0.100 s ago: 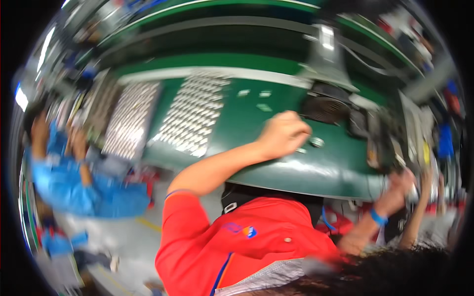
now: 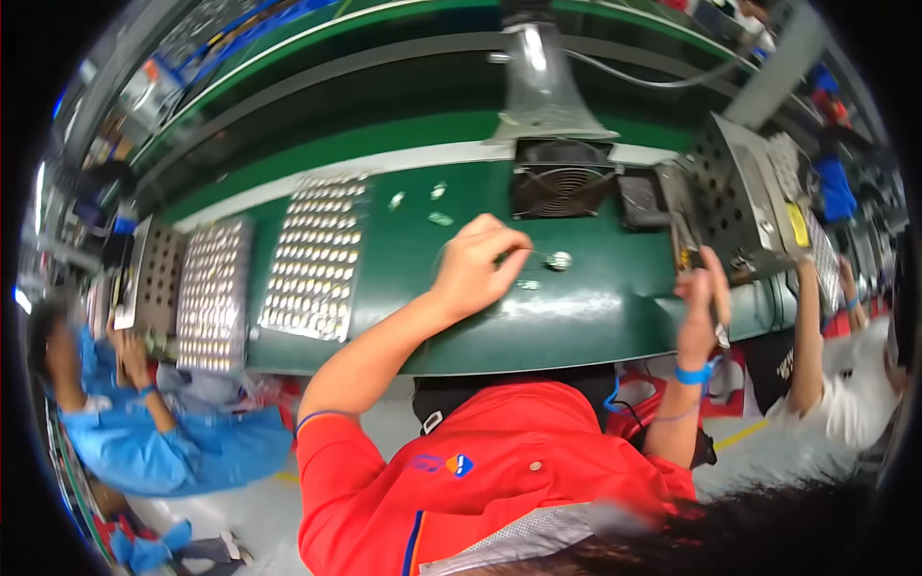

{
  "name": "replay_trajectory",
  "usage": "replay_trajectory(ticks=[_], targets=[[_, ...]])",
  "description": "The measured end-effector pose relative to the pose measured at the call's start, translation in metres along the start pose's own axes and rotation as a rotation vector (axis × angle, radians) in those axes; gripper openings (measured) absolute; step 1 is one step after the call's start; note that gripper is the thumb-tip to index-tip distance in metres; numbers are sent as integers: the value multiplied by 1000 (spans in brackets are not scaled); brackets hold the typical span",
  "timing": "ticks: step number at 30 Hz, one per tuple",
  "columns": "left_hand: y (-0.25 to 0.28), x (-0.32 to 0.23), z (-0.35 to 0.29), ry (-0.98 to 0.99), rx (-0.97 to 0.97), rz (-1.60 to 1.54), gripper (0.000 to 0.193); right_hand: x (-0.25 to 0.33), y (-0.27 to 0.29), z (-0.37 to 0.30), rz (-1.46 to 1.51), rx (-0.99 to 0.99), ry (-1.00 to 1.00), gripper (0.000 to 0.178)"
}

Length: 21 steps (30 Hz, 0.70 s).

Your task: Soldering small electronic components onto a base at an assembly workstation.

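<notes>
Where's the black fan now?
In the head view, the black fan stands right of centre on the green bench, below the clear hood, beyond the left hand.

small round part (image 2: 559, 260): silvery-white, lying on green bench top (image 2: 615, 331), just right of left hand (image 2: 485, 264), apart from fingers. thin strand (image 2: 536, 253): faint, seems to run from left hand toward round part; contact unclear. small flat part (image 2: 527, 284): pale green, lying flat, near side and left of round part, apart from it. slim tool (image 2: 721, 333): in right hand (image 2: 703, 300), mostly covered by fingers, bright end showing on near side.
</notes>
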<state>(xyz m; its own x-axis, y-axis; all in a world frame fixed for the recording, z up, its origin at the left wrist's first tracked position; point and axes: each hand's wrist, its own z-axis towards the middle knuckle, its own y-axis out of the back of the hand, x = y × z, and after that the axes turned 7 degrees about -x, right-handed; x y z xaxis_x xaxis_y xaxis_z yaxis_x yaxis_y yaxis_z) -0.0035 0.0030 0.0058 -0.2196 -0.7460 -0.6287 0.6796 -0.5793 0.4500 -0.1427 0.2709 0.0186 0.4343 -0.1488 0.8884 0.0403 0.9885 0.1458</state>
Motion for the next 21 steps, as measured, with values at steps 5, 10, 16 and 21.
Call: replay_trajectory(ticks=[5, 10, 16, 21], targets=[[-8, -6, 6, 80, 54, -13, 9, -15, -12, 10, -229, 167, 412, 24], [-20, -10, 15, 37, 61, 62, 7, -2, -14, 2, -47, 251, 258, 22], [-22, -12, 11, -37, 102, 100, 9, 3, -27, -39, 159, 309, 226, 14], [-24, -7, 5, 9, 110, 77, 11, 0, -23, -38, 103, 376, 254, 13]])
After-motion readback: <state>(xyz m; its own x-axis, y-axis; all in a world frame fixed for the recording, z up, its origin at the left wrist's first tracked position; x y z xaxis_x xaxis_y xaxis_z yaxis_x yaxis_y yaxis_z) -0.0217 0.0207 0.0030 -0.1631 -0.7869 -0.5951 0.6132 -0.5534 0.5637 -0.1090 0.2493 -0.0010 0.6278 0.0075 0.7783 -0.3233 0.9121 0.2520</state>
